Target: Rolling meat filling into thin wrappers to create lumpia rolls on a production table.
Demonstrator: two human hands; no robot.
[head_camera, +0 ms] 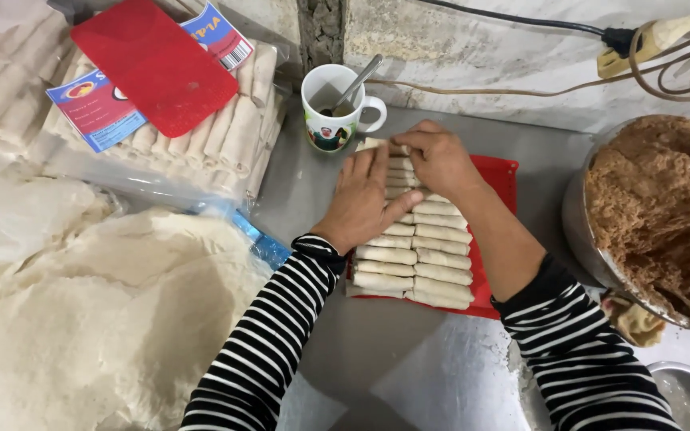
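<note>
Now: left hand (365, 195) lies flat, fingers spread, palm down on rolled pastries (421, 255), grasping nothing. Right hand (437, 158) at far end of rows, fingertips pinched on one roll (377, 144), just beside mug (331, 108). Rolls lie in two columns on red tray (498, 179), long axes crosswise to forearms. Tray sits on steel tabletop (393, 351). Mug holds spoon (355, 83). Metal bowl (580, 231) at right holds brown filling (656, 199). Breadcrumb heap (105, 319) at left.
</note>
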